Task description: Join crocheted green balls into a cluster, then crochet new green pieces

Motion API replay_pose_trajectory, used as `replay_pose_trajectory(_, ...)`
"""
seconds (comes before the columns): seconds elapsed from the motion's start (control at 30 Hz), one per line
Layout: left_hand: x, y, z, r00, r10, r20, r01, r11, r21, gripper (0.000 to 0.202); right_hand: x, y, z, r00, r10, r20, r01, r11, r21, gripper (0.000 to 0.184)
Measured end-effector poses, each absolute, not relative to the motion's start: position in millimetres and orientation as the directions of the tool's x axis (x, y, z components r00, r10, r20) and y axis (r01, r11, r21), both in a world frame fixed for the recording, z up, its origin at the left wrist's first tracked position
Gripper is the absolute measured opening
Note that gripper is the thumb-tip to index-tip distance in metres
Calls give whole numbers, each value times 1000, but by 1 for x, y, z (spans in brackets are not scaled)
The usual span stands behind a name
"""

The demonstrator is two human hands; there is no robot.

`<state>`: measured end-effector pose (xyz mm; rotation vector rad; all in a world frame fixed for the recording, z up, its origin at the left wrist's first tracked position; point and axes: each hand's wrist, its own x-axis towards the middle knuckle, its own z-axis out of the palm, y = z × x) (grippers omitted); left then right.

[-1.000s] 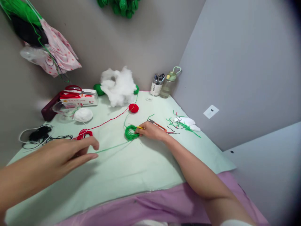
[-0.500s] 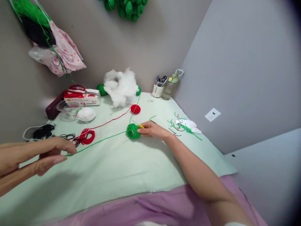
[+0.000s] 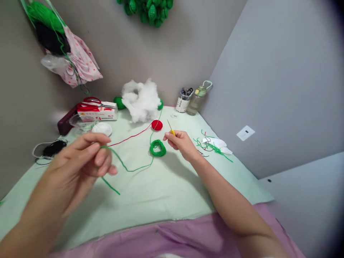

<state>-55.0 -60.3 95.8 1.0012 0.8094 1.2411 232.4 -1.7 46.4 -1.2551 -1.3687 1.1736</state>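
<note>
Pinched between the thumb and fingers of my left hand [image 3: 88, 156] is green yarn [image 3: 128, 170]. Its short tail hangs below the fingers, and the strand sags across to a loose green yarn coil [image 3: 158, 148] on the table. My right hand [image 3: 178, 142] is closed on a crochet hook [image 3: 172, 132] with a yellow handle, its thin metal tip pointing up and away. This hand is above and to the right of the coil, apart from it. Just behind the coil sits a red ball of yarn [image 3: 157, 125], its red strand running left behind my left hand.
White stuffing [image 3: 141, 100] lies at the back, beside a cup of tools [image 3: 183, 102] and a water bottle [image 3: 196, 100]. Red scissors [image 3: 92, 104] rest on a box [image 3: 99, 113] at back left. Yarn scraps [image 3: 215, 147] lie right, black yarn [image 3: 53, 147] left.
My left hand has moved right and turned, and the green strand has gone from taut to slack. My right hand has lifted off the green coil with the hook, which now points upward.
</note>
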Motion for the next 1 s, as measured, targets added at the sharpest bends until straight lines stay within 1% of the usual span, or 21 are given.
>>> replay_pose_trajectory(0.03,-45,-57,95,151,988,33,-439,37,898,15,226,-9,53,-125,992,0,92,12,-996,38)
replay_pose_trajectory(0.1,-27,-51,92,177,984,-11,-542,107,834,14,213,-26,63,-227,973,-32,42,-23,-999,39)
replay_pose_trajectory(0.17,-14,-45,88,166,986,-26,-608,123,784,14,199,-42,70,-284,958,-37,47,-25,-999,36)
replay_pose_trajectory(0.23,-4,-42,84,173,984,-28,-630,132,766,16,186,-55,70,-304,952,-41,106,-9,-994,34)
replay_pose_trajectory(0.3,4,-41,83,173,985,-22,-634,128,763,18,175,-64,65,-315,948,-42,122,-4,-993,35)
replay_pose_trajectory(0.37,9,-41,82,160,987,-16,-639,116,761,18,168,-68,58,-335,941,-44,127,-1,-992,35)
replay_pose_trajectory(0.47,13,-41,80,150,988,-17,-643,111,758,16,163,-68,50,-341,939,-54,115,-15,-993,28)
replay_pose_trajectory(0.53,10,-38,77,151,989,2,-615,92,783,12,164,-68,49,-327,943,-55,86,-28,-996,28)
replay_pose_trajectory(0.57,7,-35,74,148,989,25,-573,65,817,10,165,-68,50,-321,946,-53,73,-31,-997,30)
replay_pose_trajectory(0.6,3,-32,71,145,988,58,-493,21,870,10,167,-68,51,-315,948,-52,64,-34,-997,32)
replay_pose_trajectory(0.63,-2,-28,68,139,985,103,-366,-46,930,12,170,-68,52,-311,949,-55,53,-40,-998,33)
replay_pose_trajectory(0.67,-7,-25,65,135,978,158,-184,-132,974,15,172,-69,53,-309,949,-64,38,-55,-998,33)
replay_pose_trajectory(0.7,-13,-23,62,133,965,225,30,-231,972,19,175,-69,53,-308,948,-79,13,-79,-997,33)
replay_pose_trajectory(0.73,-18,-23,60,125,946,300,207,-320,924,23,177,-70,54,-308,946,-98,-19,-109,-994,33)
replay_pose_trajectory(0.77,-22,-24,59,117,928,354,320,-373,871,27,179,-70,53,-306,945,-114,-54,-137,-989,32)
replay_pose_trajectory(0.8,-25,-27,58,106,920,377,352,-389,851,29,180,-70,53,-304,944,-126,-88,-160,-983,32)
replay_pose_trajectory(0.83,-26,-32,58,94,930,356,310,-367,877,30,181,-70,52,-302,944,-134,-118,-177,-977,31)
replay_pose_trajectory(0.87,-26,-38,59,111,948,300,211,-317,925,29,182,-71,52,-299,944,-136,-141,-185,-973,30)
replay_pose_trajectory(0.93,-21,-51,60,263,950,171,-15,-173,985,32,182,-72,52,-295,947,-130,-166,-185,-969,29)
replay_pose_trajectory(1.0,-10,-62,62,448,888,103,-170,-29,985,39,180,-75,53,-314,942,-120,-164,-178,-970,31)
